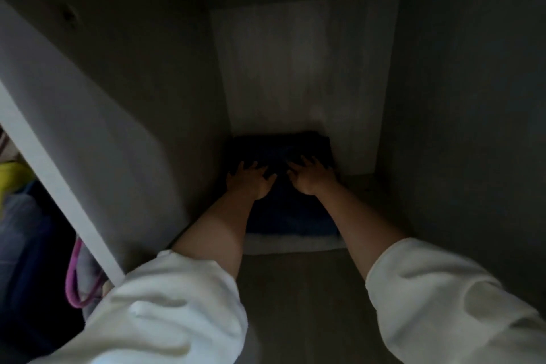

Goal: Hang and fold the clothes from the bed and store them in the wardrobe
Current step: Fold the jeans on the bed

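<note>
Sleeves (177, 298) of my white top fill the nearest part of the view, pushed up past the elbows, and my bare forearms reach forward from them into a dim wardrobe compartment (443, 97).

Beyond my wrists, both hands lie flat on a dark blue folded garment (283, 216). My left hand (251, 182) has its fingers spread and pressing down on the cloth. My right hand (310, 176), just beside it, does the same. Neither hand grips anything; both are released and splayed.

Under my palms the garment sits on the shelf, against the left wall. A paler folded layer (295, 242) shows beneath its near edge. Past my fingertips the stack reaches close to the pale back panel (295, 68).

I judge this as the storing step: a folded piece set in place and being smoothed or nudged back. The next move would call for lifting both hands away without dragging the folds, then going back for another item.

To the left of my left arm, past a white divider (59, 174), hang blurred clothes (23, 230) and a pink loop (74, 275), possibly a hanger. The light is poor, so I cannot tell how many items are in the stack or what kind of garment it is. The bed is out of view.
</note>
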The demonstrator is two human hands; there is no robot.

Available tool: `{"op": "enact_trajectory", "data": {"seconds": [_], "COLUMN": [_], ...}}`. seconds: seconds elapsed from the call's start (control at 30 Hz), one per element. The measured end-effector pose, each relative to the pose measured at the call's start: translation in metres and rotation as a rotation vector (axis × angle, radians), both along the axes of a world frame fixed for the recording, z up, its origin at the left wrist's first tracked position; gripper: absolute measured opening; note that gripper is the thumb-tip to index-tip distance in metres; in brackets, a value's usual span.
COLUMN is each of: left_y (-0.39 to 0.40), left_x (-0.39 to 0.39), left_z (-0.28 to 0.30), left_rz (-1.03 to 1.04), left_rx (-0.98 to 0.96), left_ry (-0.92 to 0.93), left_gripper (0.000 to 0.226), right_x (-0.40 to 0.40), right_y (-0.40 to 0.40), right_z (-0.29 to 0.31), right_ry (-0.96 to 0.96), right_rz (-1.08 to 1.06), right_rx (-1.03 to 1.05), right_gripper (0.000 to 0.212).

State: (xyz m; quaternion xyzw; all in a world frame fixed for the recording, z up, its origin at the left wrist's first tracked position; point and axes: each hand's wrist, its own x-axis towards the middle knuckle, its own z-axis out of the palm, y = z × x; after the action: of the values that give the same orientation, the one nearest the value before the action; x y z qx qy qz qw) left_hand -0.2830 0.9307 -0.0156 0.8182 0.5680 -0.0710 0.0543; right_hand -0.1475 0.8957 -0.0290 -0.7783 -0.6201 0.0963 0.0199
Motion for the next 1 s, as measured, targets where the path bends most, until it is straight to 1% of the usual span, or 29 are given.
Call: {"op": "enact_trajectory", "data": {"seconds": [0.07, 0.2, 0.33, 0.4, 0.47, 0.53, 0.6, 0.7, 0.8, 0.9, 1.0], "left_y": [0.002, -0.002, -0.022, -0.037, -0.054, -0.071, -0.089, -0.119, -0.150, -0.187, -0.231], "left_x": [0.003, 0.004, 0.004, 0.001, -0.003, -0.008, -0.013, -0.019, -0.029, -0.043, -0.053], "left_z": [-0.001, 0.002, 0.005, 0.006, 0.007, 0.007, 0.007, 0.007, 0.011, 0.005, -0.002], "left_rz": [0.001, 0.012, 0.040, 0.050, 0.023, -0.015, -0.056, -0.133, -0.169, -0.270, -0.375], "left_rx": [-0.014, 0.000, 0.170, 0.245, 0.306, 0.364, 0.378, 0.383, 0.383, 0.375, 0.341], "left_ry": [0.032, 0.056, 0.037, 0.022, -0.002, -0.037, -0.065, -0.049, -0.034, -0.035, -0.019], "left_gripper": [0.057, 0.055, 0.049, 0.040, 0.033, 0.030, 0.031, 0.035, 0.036, 0.034, 0.030], "right_x": [-0.001, -0.001, 0.003, 0.001, -0.004, -0.012, -0.019, -0.026, -0.034, -0.048, -0.063], "right_y": [0.002, -0.004, -0.025, -0.038, -0.053, -0.069, -0.090, -0.129, -0.169, -0.223, -0.286], "right_z": [0.000, -0.003, -0.002, -0.003, -0.006, -0.011, -0.013, -0.015, -0.011, -0.004, 0.005], "right_ry": [-0.013, 0.003, 0.051, 0.059, 0.049, 0.043, 0.045, 0.028, 0.007, -0.009, -0.008], "right_rz": [-0.003, 0.016, 0.059, 0.056, 0.048, 0.052, 0.044, -0.008, -0.082, -0.142, -0.210], "right_rx": [-0.024, 0.036, 0.134, 0.162, 0.208, 0.254, 0.289, 0.329, 0.362, 0.385, 0.349], "right_gripper": [0.052, 0.051, 0.050, 0.051, 0.051, 0.050, 0.050, 0.048, 0.049, 0.051, 0.054]}}
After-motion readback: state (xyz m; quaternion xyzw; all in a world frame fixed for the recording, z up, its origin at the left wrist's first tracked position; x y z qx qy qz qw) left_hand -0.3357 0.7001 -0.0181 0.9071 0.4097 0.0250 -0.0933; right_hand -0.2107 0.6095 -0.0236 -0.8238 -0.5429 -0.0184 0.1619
